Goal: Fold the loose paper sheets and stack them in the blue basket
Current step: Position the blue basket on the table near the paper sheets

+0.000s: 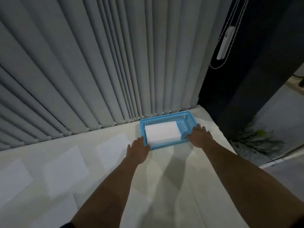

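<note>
The blue basket stands at the far right of the white table, close to the blinds. Folded white paper lies stacked inside its left part. My left hand grips the basket's near-left corner, thumb over the rim. My right hand holds the near-right side of the basket, fingers spread along its wall. Several loose white sheets lie flat on the table to the left: one nearest the basket, another further left, and a third at the left edge.
Grey vertical blinds hang right behind the table's far edge. A dark wall panel with a blind cord and its white handle stands at the right. A plant sits on the floor beyond the table's right edge.
</note>
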A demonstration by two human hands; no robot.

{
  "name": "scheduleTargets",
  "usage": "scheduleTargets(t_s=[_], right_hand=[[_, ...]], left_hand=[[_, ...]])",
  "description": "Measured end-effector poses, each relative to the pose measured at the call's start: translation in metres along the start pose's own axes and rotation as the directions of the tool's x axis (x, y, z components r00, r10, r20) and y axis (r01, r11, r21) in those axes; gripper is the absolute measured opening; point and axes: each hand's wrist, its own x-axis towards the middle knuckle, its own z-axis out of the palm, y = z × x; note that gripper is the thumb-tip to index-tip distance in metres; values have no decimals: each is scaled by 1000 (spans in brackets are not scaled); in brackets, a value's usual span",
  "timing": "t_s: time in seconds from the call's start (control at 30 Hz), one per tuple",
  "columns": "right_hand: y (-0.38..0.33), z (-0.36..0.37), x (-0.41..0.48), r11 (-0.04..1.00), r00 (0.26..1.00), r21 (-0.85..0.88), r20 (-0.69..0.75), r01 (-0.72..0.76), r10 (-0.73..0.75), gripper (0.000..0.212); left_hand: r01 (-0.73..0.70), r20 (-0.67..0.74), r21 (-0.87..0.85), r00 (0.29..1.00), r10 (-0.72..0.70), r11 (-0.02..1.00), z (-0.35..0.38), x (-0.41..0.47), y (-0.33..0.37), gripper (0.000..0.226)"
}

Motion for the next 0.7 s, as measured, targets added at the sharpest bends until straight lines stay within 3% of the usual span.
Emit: scheduleTargets(t_s=[0.2, 0.33, 0.43, 0.5, 0.7], right_hand=[[15, 7, 9, 956, 1000, 293, -26, 16, -9, 44], [14, 16, -10, 898, 992, 441, -121, 14, 44, 49], [15, 29, -39, 820, 974, 572, -181, -7, 135, 53], [13, 41, -70, 766, 953, 642, -208, -38, 222, 53], [-5, 83, -165, 649, 875, 756, -251, -90, 414, 66]], left_hand=[[119, 4, -330, 992, -124, 937, 8, 1, 9, 66], [207, 38, -617, 971, -235, 759, 4, 3, 8, 70], [207, 74, -740, 971, -229, 640, 2, -2, 0, 62], [190, 81, -795, 974, -210, 575, -1, -12, -3, 57], [110, 55, -846, 991, -120, 522, -5, -44, -5, 46]])
